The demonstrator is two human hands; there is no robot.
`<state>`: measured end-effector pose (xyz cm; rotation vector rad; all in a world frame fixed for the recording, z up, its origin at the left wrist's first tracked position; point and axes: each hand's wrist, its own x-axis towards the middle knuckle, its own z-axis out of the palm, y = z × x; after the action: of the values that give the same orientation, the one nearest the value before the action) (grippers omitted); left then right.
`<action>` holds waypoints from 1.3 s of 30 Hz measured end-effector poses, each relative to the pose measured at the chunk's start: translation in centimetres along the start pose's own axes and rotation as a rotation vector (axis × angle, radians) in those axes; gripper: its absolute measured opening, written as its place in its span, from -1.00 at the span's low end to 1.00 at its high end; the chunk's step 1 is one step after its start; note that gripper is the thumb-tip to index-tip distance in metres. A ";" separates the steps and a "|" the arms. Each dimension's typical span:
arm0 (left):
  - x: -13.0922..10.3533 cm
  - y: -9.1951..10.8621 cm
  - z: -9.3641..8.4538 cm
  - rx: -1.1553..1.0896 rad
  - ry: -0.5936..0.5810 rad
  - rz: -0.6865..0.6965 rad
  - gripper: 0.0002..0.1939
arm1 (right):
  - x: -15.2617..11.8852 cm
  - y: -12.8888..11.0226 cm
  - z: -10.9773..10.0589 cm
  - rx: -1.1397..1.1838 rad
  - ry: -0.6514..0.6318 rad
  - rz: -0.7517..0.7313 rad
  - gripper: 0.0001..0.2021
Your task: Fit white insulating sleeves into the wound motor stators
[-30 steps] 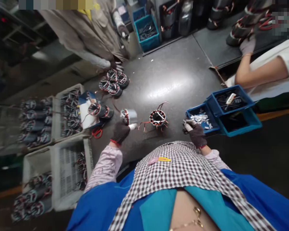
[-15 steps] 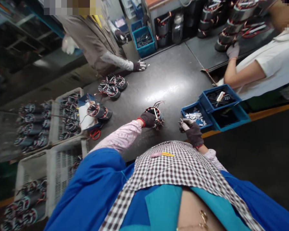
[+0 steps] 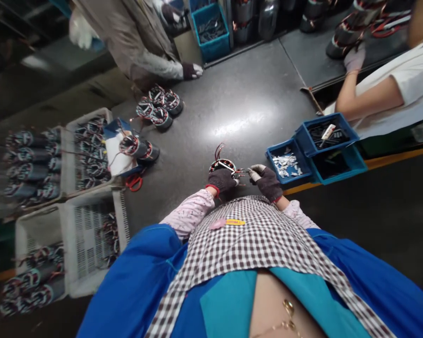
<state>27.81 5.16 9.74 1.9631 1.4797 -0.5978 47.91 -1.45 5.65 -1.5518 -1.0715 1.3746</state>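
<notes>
A round wound motor stator (image 3: 223, 165) with dark wires sticking up stands on the dark table close to my apron. Wrapped round its near side is my left hand (image 3: 223, 180), in a dark glove with a red cuff. My right hand (image 3: 265, 180), in a dark glove with pale fingertips, is just right of the stator. Its thumb and finger pinch the ends of wires (image 3: 243, 172) that reach out from the stator. Whether a small part is also between those fingertips is too small to tell.
Blue bins hold white pieces (image 3: 287, 164) and black sleeves (image 3: 329, 136) at the right. More stators (image 3: 158, 108), red scissors (image 3: 134, 182) and pale crates (image 3: 90, 239) are at the left. One person's gloved hand (image 3: 192, 71) rests on the far table; another person's arm (image 3: 356, 89) is at right.
My right hand has moved left from beside the bin to the stator's wires. My left hand has shifted to the stator's near side, and the stator is turned. The camera view has shifted.
</notes>
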 end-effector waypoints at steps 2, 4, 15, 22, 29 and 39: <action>-0.1 0.1 0.6 -0.029 0.040 -0.026 -0.56 | 0.2 0.2 0.4 0.015 -0.013 0.042 -0.53; -0.1 0.3 0.8 -0.040 0.055 -0.024 -0.55 | 0.6 0.0 1.4 0.055 -0.046 0.090 -0.49; -0.2 0.1 0.8 -0.073 0.073 0.001 -0.59 | 3.0 0.4 -0.3 0.125 -0.100 0.129 -0.51; -0.4 0.4 0.5 -0.027 0.061 -0.032 -0.58 | 4.0 0.0 -0.9 0.009 -0.165 0.152 -0.69; -0.3 0.6 0.6 -0.002 0.061 -0.077 -0.58 | 5.5 0.4 0.6 -0.121 -0.233 0.141 -0.88; -0.5 0.6 0.7 -0.021 0.070 -0.075 -0.58 | 6.2 1.3 0.6 -0.018 -0.330 0.173 -0.89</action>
<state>28.28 4.21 9.74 1.9369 1.6025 -0.5482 47.74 3.97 2.29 -1.4909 -1.1665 1.7895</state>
